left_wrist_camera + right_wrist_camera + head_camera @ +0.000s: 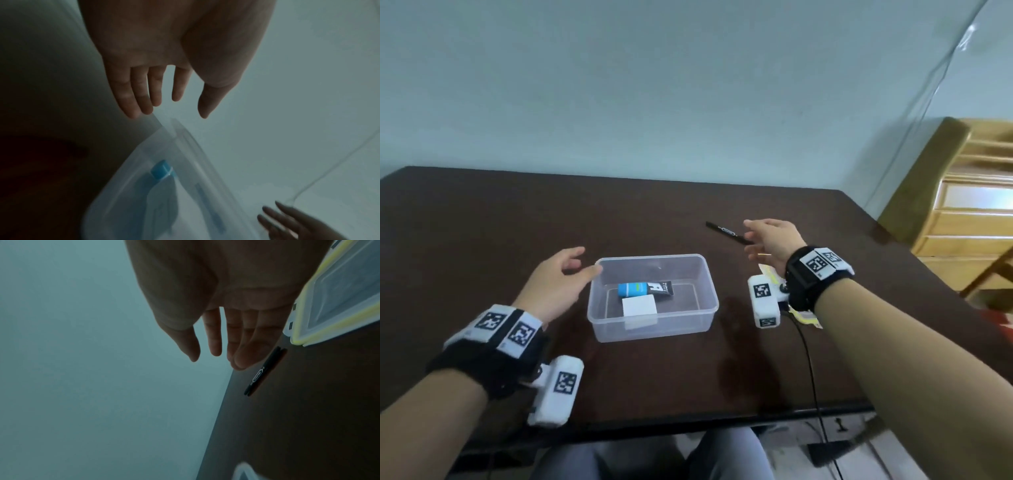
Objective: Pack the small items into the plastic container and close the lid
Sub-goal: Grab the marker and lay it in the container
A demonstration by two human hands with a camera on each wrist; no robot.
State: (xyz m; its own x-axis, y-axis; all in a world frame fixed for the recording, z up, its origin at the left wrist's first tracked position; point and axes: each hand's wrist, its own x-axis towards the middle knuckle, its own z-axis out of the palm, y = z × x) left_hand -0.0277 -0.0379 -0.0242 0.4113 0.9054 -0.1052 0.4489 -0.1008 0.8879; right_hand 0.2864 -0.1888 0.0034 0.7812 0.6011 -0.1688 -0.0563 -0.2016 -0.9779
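Note:
A clear plastic container [592, 308] stands lidless on the dark table. Inside lie a blue-capped tube [635, 288] with a black label and a white square pad [639, 306]. My left hand [577, 265] hovers at the container's left rim [180, 129], fingers relaxed and holding nothing. My right hand [751, 240] is stretched out over a black pen [726, 231] that lies on the table; its fingers are straight just above the pen [263, 371]. The yellow-edged lid [337, 305] lies under my right wrist, mostly hidden in the head view.
A black cable [810, 370] runs from my right wrist off the table's front edge. A wooden chair [962, 192] stands to the right of the table. A plain wall lies behind.

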